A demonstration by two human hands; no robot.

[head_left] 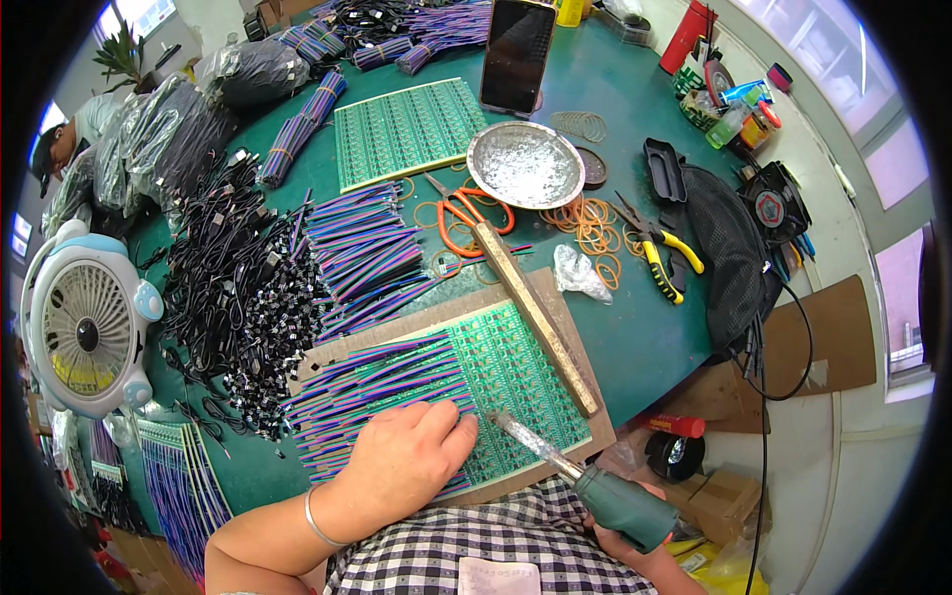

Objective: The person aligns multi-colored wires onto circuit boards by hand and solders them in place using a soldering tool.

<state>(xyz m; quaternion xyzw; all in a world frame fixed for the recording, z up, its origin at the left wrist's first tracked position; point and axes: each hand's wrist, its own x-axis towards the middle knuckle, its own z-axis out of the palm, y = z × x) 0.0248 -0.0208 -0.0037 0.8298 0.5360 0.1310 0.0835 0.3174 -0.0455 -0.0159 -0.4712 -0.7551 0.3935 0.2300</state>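
My right hand [635,535] grips a soldering iron [625,506] by its green handle. The iron's metal barrel slants up and left, with its tip just above a green circuit board panel [516,367]. On the panel's lower left rests my left hand [412,456], fingers curled together and fingertips near the iron's tip. What the fingertips pinch is hidden under them. Rows of multicoloured wires [387,372] lie across the panel, some passing under this hand. Beneath the panel is a brown backing board [545,283], and a long metal bar [535,317] lies across its right part.
Left of the panel are heaped black cables [213,268] and a white fan [89,322]. Beyond lie wire bundles [362,243], orange-handled scissors [466,218], a metal bowl [526,164], another circuit panel [407,129] and a phone [518,55]. Yellow-handled pliers [659,248] lie right. A person [64,149] is far left.
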